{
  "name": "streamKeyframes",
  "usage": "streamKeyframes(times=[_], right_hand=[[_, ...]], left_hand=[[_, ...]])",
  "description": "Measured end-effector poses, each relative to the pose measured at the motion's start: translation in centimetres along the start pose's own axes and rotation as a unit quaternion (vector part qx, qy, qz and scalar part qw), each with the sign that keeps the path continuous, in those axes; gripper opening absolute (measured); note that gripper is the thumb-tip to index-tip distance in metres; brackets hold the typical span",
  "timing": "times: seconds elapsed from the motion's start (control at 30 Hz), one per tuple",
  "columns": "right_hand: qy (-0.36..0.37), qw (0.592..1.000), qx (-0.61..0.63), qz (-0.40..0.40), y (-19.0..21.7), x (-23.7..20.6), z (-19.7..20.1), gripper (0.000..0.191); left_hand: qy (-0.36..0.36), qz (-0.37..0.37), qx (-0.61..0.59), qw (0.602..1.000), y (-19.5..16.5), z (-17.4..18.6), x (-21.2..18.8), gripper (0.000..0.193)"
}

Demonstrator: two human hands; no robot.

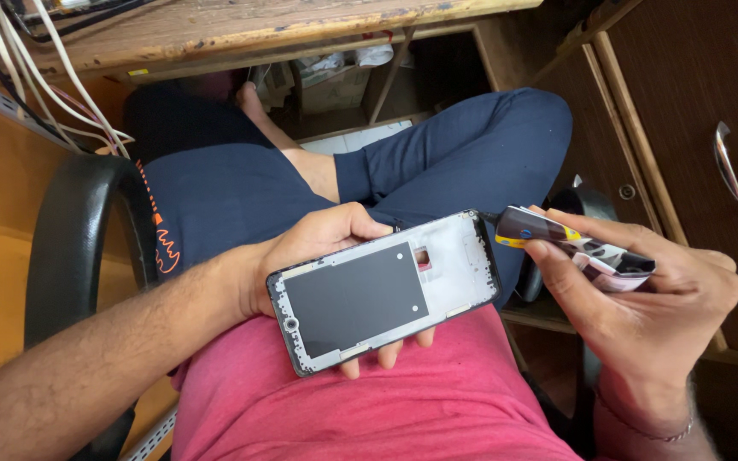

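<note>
- Right now the left hand cradles an opened phone frame from below, palm under its back, held over the lap of a person in a pink shirt
- Its thumb curls over the frame's upper long edge, while three fingertips show past the lower edge — so the fingers are clamped on the frame, which lies flat across them
- Inside the frame a dark rectangular panel fills the left and middle part; the lighter bare section with a small cut-out sits toward the right end
- Over on the other side, the right hand pinches a small squeezed tube between thumb and forefinger, fingers closed tight around it
- That tube's dark nozzle points left and sits at the frame's upper right corner — whether it touches cannot be told
- Around them: dark blue trousers on crossed legs, a black chair armrest at left, a worn wooden desk with white cables above, and a brown cabinet with a metal handle at right
</note>
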State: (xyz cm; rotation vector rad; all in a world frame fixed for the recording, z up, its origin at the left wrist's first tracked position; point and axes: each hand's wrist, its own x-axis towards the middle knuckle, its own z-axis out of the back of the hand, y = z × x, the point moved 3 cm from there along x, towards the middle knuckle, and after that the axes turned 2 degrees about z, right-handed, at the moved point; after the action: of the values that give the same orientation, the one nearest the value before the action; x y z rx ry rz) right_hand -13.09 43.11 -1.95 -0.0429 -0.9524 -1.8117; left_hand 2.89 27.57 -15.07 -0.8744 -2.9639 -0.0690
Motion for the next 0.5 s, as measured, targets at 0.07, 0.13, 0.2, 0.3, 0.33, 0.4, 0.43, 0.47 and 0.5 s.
streamKeyframes(times=[0.07,0.13,0.2,0.3,0.33,0.4,0.43,0.47,0.5], right_hand=[[0.000,1.000,0.003,0.002,0.05,-0.03,0.00,0.027],[0.000,1.000,0.004,0.002,0.06,-0.03,0.01,0.027],[0.000,1.000,0.003,-0.002,-0.01,0.07,0.07,0.027],[0.001,1.000,-0.001,0.001,0.04,0.01,0.07,0.027],[0.000,1.000,-0.007,0.002,0.01,0.03,0.08,0.027],[-0.001,1.000,-0.018,0.004,0.06,0.09,0.15,0.028],[-0.001,1.000,-0.019,-0.003,0.11,0.07,0.18,0.029],[-0.001,1.000,-0.021,-0.010,0.19,0.03,0.21,0.029],[0.000,1.000,-0.022,-0.017,0.28,0.00,0.20,0.030]], left_hand=[[-0.001,0.002,-0.001,1.000,0.02,0.00,0.00,0.071],[-0.003,0.002,-0.001,1.000,0.05,-0.01,-0.02,0.071],[-0.004,0.002,-0.001,1.000,0.00,-0.03,-0.02,0.071],[-0.001,-0.003,0.007,1.000,-0.05,-0.08,0.01,0.071],[-0.002,-0.002,0.008,1.000,-0.06,-0.06,0.06,0.071],[-0.004,0.000,0.010,1.000,-0.04,-0.09,0.11,0.070],[-0.006,-0.002,0.012,1.000,-0.03,-0.11,0.11,0.071],[-0.008,-0.005,0.013,1.000,0.01,-0.14,0.10,0.071],[-0.010,-0.007,0.014,1.000,0.06,-0.19,0.09,0.071]])
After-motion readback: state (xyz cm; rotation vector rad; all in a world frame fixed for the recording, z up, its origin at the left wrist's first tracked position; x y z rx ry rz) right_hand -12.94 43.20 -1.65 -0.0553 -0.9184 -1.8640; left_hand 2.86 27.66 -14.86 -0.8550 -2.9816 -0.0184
